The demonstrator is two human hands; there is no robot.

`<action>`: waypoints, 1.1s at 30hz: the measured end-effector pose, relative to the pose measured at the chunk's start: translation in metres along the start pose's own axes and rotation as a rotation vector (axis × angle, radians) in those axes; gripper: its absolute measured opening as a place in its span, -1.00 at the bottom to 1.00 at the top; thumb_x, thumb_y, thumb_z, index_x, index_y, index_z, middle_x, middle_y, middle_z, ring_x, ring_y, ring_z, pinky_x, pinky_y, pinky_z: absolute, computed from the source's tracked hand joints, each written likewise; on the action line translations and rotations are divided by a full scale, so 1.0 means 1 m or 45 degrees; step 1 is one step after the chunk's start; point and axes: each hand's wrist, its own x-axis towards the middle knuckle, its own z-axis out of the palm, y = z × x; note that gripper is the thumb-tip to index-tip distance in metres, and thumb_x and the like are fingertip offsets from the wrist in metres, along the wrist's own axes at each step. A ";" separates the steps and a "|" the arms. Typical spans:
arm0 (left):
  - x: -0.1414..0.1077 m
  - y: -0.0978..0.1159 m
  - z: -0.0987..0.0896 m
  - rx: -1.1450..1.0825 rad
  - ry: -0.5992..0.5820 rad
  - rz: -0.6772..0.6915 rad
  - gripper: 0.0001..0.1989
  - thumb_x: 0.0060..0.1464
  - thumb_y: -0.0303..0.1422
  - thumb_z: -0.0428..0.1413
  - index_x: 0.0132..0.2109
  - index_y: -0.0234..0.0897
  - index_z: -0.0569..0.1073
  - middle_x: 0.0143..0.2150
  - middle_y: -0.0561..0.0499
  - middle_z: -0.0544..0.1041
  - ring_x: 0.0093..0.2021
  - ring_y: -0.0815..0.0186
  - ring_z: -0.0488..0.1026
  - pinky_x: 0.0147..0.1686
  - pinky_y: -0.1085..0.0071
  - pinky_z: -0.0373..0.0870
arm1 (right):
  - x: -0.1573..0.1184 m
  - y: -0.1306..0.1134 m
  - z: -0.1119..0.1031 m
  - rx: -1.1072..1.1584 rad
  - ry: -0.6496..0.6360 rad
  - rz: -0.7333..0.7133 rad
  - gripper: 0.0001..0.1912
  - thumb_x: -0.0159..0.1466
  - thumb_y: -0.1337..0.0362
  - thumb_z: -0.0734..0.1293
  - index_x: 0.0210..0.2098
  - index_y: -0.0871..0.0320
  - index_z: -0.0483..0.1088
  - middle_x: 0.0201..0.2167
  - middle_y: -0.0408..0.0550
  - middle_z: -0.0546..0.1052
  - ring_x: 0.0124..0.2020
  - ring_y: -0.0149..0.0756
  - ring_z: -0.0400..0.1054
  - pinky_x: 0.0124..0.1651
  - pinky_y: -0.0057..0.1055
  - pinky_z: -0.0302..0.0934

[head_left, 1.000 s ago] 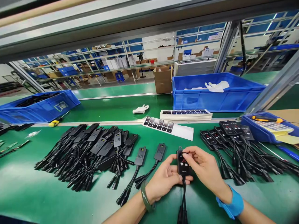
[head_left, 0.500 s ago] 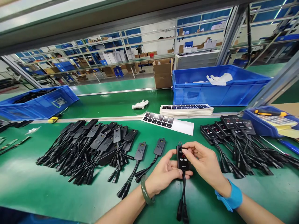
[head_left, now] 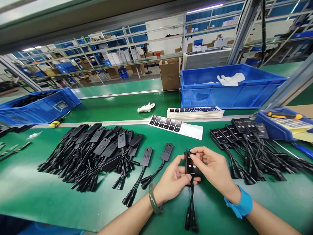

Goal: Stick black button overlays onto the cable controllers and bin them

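A small black controller box (head_left: 191,170) with a dark printed label and two cables is held upright. My left hand (head_left: 171,181) grips its lower left side, thumb near the bottom edge and fingers behind it. My right hand (head_left: 215,168) has its thumb on the upper label and its fingers at the top right edge. The two cables (head_left: 191,209) hang down toward me. To the left lie two unlabelled controllers (head_left: 167,152). Beyond my hands rests a label sheet (head_left: 190,130) with a row of black labels at its left end.
A large heap of unlabelled controllers (head_left: 101,147) spreads on the left; labelled ones (head_left: 241,133) are piled on the right. A stack of label sheets (head_left: 195,115), a white glove (head_left: 146,107) and a blue crate (head_left: 220,98) stand behind. A small blue bin (head_left: 274,125) holds a yellow-handled tool.
My right thumb has shifted slightly down the label. The view has tilted a little; both hands stay on the controller.
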 end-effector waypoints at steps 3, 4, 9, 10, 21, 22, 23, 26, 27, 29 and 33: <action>0.000 -0.001 0.000 0.012 0.000 0.011 -0.45 -0.04 -0.26 0.23 0.01 -0.28 0.15 -0.32 -0.10 0.54 -0.30 0.22 0.53 -0.23 0.34 0.40 | 0.000 0.001 0.000 0.024 -0.011 0.026 -0.76 0.22 0.15 0.32 -0.21 0.17 0.40 -0.56 -0.18 0.33 -0.55 -0.39 0.26 -0.52 -0.48 0.21; 0.000 -0.001 0.001 0.017 -0.002 0.016 -0.46 -0.04 -0.26 0.23 0.01 -0.28 0.15 -0.32 -0.09 0.54 -0.31 0.23 0.53 -0.23 0.34 0.40 | 0.000 0.001 0.000 0.029 -0.016 0.031 -0.76 0.22 0.15 0.32 -0.20 0.17 0.39 -0.56 -0.18 0.33 -0.55 -0.40 0.25 -0.53 -0.48 0.21; 0.000 -0.002 0.001 0.049 0.004 0.041 -0.52 -0.01 -0.28 0.22 -0.01 -0.27 0.18 -0.33 -0.08 0.54 -0.30 0.22 0.53 -0.22 0.33 0.39 | 0.002 -0.003 -0.001 0.037 -0.012 0.036 -0.76 0.21 0.14 0.32 -0.20 0.16 0.35 -0.56 -0.20 0.33 -0.56 -0.41 0.24 -0.51 -0.49 0.20; 0.000 -0.002 0.001 0.051 0.005 0.041 -0.53 0.00 -0.28 0.21 -0.01 -0.27 0.18 -0.33 -0.09 0.54 -0.29 0.21 0.54 -0.22 0.33 0.40 | 0.002 -0.002 -0.001 0.028 -0.012 0.041 -0.75 0.21 0.13 0.32 -0.20 0.16 0.34 -0.56 -0.19 0.33 -0.56 -0.41 0.24 -0.52 -0.49 0.20; 0.001 0.002 -0.005 -0.132 0.084 0.023 -0.60 0.07 -0.20 0.11 -0.03 -0.30 0.22 -0.28 -0.13 0.54 -0.32 0.14 0.55 -0.29 0.27 0.47 | 0.007 0.010 0.002 0.078 -0.315 0.130 -0.60 0.20 0.13 0.30 0.00 0.11 0.25 -0.34 -0.12 0.37 -0.39 -0.34 0.34 -0.44 -0.46 0.33; 0.002 0.002 -0.007 -0.140 0.100 0.026 -0.63 0.10 -0.19 0.07 -0.03 -0.30 0.22 -0.27 -0.13 0.54 -0.34 0.16 0.55 -0.32 0.29 0.48 | 0.005 0.009 0.004 0.088 -0.369 0.141 -0.53 0.19 0.14 0.31 0.06 0.10 0.21 -0.29 -0.10 0.38 -0.40 -0.34 0.35 -0.42 -0.44 0.34; 0.002 0.002 -0.008 -0.147 0.116 0.036 -0.64 0.12 -0.19 0.04 -0.02 -0.29 0.23 -0.26 -0.13 0.53 -0.35 0.19 0.55 -0.35 0.33 0.48 | 0.003 0.007 0.006 0.087 -0.417 0.147 -0.44 0.16 0.16 0.34 0.12 0.08 0.16 -0.24 -0.08 0.40 -0.39 -0.34 0.35 -0.41 -0.43 0.35; 0.005 0.001 -0.010 -0.168 0.153 0.058 -0.65 0.14 -0.20 0.03 0.02 -0.24 0.22 -0.28 -0.09 0.53 -0.37 0.23 0.54 -0.47 0.46 0.43 | -0.001 0.004 0.009 0.103 -0.527 0.153 -0.14 0.01 0.20 0.47 0.22 0.03 0.02 -0.05 -0.01 0.39 -0.29 -0.28 0.39 -0.32 -0.39 0.39; 0.005 0.000 -0.010 -0.171 0.161 0.064 -0.65 0.15 -0.21 0.02 0.03 -0.23 0.21 -0.29 -0.09 0.53 -0.37 0.23 0.54 -0.48 0.48 0.42 | -0.002 0.004 0.009 0.131 -0.557 0.151 -0.07 -0.02 0.22 0.49 0.24 0.02 -0.01 0.01 0.01 0.37 -0.23 -0.25 0.39 -0.27 -0.37 0.40; 0.006 0.000 -0.009 -0.161 0.171 0.077 -0.65 0.16 -0.20 0.01 0.03 -0.24 0.21 -0.28 -0.09 0.53 -0.36 0.23 0.54 -0.48 0.47 0.43 | -0.003 0.004 0.009 0.210 -0.584 0.151 -0.09 0.05 0.19 0.45 0.28 0.03 -0.06 0.08 0.03 0.35 -0.15 -0.20 0.39 -0.18 -0.31 0.40; 0.006 0.000 -0.006 -0.053 0.171 0.090 -0.58 0.14 -0.15 0.03 0.05 -0.27 0.17 -0.28 -0.09 0.53 -0.39 0.23 0.54 -0.38 0.37 0.48 | -0.001 0.007 0.006 0.190 -0.465 0.058 -0.47 0.32 0.14 0.16 0.25 0.08 0.09 0.13 0.01 0.34 0.11 -0.16 0.24 0.16 -0.14 0.15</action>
